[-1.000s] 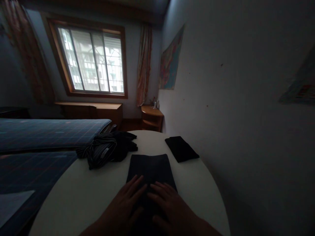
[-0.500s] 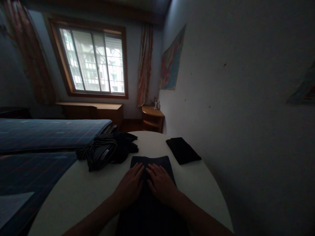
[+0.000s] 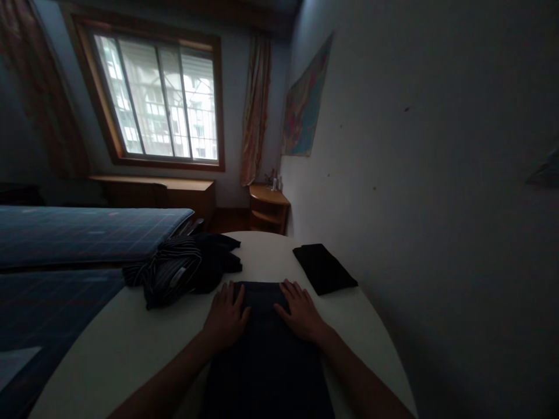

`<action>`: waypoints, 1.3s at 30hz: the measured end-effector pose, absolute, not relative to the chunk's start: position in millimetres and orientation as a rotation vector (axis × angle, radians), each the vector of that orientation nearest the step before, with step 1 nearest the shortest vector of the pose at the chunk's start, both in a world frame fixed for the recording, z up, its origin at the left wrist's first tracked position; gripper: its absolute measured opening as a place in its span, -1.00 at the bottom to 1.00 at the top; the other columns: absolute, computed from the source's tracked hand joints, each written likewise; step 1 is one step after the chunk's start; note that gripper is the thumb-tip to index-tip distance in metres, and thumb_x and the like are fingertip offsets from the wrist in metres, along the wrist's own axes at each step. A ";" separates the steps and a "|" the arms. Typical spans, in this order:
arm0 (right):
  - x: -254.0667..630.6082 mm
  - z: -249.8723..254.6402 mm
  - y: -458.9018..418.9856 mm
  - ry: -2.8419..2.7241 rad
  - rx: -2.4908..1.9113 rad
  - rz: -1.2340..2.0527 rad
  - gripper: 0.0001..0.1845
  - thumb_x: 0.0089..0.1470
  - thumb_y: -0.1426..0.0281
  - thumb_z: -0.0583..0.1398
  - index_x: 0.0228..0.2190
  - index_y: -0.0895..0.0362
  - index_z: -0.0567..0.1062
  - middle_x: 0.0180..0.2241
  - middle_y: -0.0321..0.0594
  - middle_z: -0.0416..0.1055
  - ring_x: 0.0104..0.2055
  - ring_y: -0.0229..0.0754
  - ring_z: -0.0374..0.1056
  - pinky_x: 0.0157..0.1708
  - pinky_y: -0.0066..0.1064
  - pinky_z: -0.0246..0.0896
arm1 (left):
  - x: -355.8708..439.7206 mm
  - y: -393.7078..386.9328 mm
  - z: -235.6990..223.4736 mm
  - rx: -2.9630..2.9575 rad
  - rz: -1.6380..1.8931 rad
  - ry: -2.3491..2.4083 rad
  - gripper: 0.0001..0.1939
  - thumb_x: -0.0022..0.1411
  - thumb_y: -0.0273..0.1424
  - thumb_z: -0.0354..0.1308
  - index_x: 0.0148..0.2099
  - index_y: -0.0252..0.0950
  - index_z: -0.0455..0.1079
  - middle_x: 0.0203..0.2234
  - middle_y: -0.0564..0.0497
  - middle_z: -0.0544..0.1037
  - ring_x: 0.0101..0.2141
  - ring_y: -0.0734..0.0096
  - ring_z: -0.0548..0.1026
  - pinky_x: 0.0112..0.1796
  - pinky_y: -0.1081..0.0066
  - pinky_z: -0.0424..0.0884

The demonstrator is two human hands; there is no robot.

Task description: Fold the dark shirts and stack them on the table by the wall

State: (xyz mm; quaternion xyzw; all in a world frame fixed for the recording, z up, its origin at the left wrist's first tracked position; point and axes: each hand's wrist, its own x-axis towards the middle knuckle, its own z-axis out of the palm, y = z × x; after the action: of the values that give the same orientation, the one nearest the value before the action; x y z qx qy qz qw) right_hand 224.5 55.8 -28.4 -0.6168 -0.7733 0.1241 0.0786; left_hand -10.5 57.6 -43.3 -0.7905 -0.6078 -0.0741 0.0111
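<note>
A dark navy garment (image 3: 266, 361) lies flat and lengthwise on the round white table (image 3: 117, 343), its near end running out of view at the bottom. My left hand (image 3: 226, 317) rests on its far left edge, fingers spread. On the far right edge lies my right hand (image 3: 301, 311), also with fingers apart. Neither hand grips the cloth. The dim light hides what kind of garment it is.
Beyond my left hand, a heap of dark and striped clothes (image 3: 179, 270) sits at the table's left edge. A folded black cloth (image 3: 325, 269) lies at the right, near the wall. A blue plaid mattress (image 3: 87, 235) stands left of the table.
My hands have moved apart, from the middle of the garment's far end out to its two sides. The far edge looks straighter now. The view has shifted slightly.
</note>
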 end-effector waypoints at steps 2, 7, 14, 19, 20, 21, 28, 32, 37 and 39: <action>224.7 -31.2 56.7 -2.309 -1.837 0.347 -0.18 0.25 -0.09 -0.10 0.36 0.09 0.01 0.42 -0.25 -0.24 0.44 0.02 -0.37 0.36 -0.05 -0.47 | -1.4 57.0 -42.3 -2.493 -0.304 -1.779 -0.39 0.38 -0.25 -0.07 0.39 -0.42 0.09 0.38 -0.31 -0.04 0.36 -0.10 -0.09 0.27 -0.02 -0.05; 225.1 -32.0 54.8 -2.297 -1.814 0.337 -0.20 0.24 -0.07 -0.07 0.36 0.07 0.02 0.41 -0.26 -0.20 0.44 -0.01 -0.33 0.36 -0.09 -0.43 | 11.2 58.8 -42.6 -2.793 -0.318 -1.613 -0.44 0.43 -0.16 -0.14 0.41 -0.10 0.03 0.40 -0.07 -0.08 0.37 0.03 -0.10 0.27 -0.03 -0.02; 226.1 -30.9 54.1 -2.308 -1.802 0.283 -0.19 0.24 -0.07 -0.05 0.35 0.11 0.05 0.41 -0.18 -0.23 0.44 0.05 -0.36 0.35 0.03 -0.46 | -8.1 65.8 -41.6 -2.580 -0.250 -1.770 -0.42 0.43 -0.22 -0.12 0.40 -0.33 0.07 0.38 -0.22 0.00 0.35 -0.07 -0.06 0.24 -0.06 0.05; 220.8 -19.2 48.1 -2.391 -1.618 0.145 -0.35 0.27 0.07 0.01 0.25 0.15 0.27 0.38 -0.11 -0.03 0.43 0.02 -0.25 0.36 -0.04 -0.43 | -18.2 54.2 -44.7 -2.503 -0.341 -1.682 -0.47 0.40 -0.38 -0.14 0.35 -0.42 0.15 0.35 -0.26 0.09 0.35 0.00 0.00 0.25 0.00 0.07; 217.8 -15.4 44.7 -2.434 -1.558 0.166 -0.38 0.28 0.08 0.01 0.23 0.15 0.30 0.37 -0.11 -0.01 0.42 0.00 -0.23 0.36 -0.06 -0.39 | -18.6 49.1 -46.2 -2.557 -0.363 -1.636 -0.47 0.41 -0.39 -0.16 0.36 -0.41 0.14 0.36 -0.23 0.07 0.35 0.04 -0.01 0.26 0.02 0.07; 214.0 -11.8 40.3 -2.484 -1.494 0.208 -0.39 0.28 0.09 0.01 0.23 0.14 0.30 0.37 -0.11 -0.01 0.42 -0.01 -0.21 0.36 -0.07 -0.34 | -18.7 43.5 -48.1 -2.625 -0.386 -1.584 -0.47 0.41 -0.39 -0.17 0.38 -0.37 0.11 0.37 -0.20 0.05 0.35 0.07 -0.01 0.26 0.04 0.08; 194.3 -3.8 -6.7 -2.683 -1.236 0.517 -0.24 0.30 -0.01 -0.06 0.36 0.09 -0.02 0.41 -0.14 -0.18 0.44 0.01 -0.35 0.37 0.02 -0.46 | -27.7 17.3 -60.8 -2.843 -0.323 -1.545 -0.41 0.44 -0.17 -0.14 0.42 -0.22 0.00 0.39 -0.09 -0.05 0.36 0.12 -0.07 0.29 0.04 0.01; 209.5 -3.0 -21.9 -2.698 -1.295 0.616 -0.20 0.24 -0.04 0.02 0.36 0.01 -0.04 0.41 -0.21 -0.22 0.44 0.05 -0.37 0.36 0.05 -0.45 | -43.3 21.5 -58.6 -2.690 -0.200 -1.813 -0.37 0.43 -0.16 -0.18 0.42 -0.36 0.01 0.39 -0.20 -0.08 0.36 0.03 -0.08 0.28 0.01 0.01; 230.3 2.1 -9.5 -2.545 -1.434 0.500 -0.33 0.26 0.06 0.03 0.29 0.08 0.19 0.36 -0.12 0.03 0.38 -0.01 -0.06 0.34 -0.08 -0.22 | -55.4 42.6 -49.4 -2.600 -0.279 -1.842 -0.35 0.39 -0.18 -0.12 0.39 -0.45 0.05 0.37 -0.29 0.00 0.35 0.00 -0.01 0.27 0.04 0.02; 234.0 3.0 6.5 -2.491 -1.484 0.419 -0.36 0.25 0.11 0.05 0.26 0.14 0.25 0.32 -0.06 0.12 0.34 -0.03 0.03 0.32 -0.15 -0.15 | -53.8 57.0 -41.1 -2.640 -0.356 -1.835 -0.35 0.36 -0.21 -0.08 0.38 -0.46 0.06 0.37 -0.30 0.03 0.34 0.01 0.02 0.27 0.08 0.03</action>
State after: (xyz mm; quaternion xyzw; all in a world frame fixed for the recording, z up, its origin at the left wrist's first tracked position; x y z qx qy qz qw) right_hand 234.0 6.5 3.0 -0.5036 -0.8456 0.1422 0.1056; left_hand -53.8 57.0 -41.1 -0.8152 -0.5668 -0.1099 -0.0466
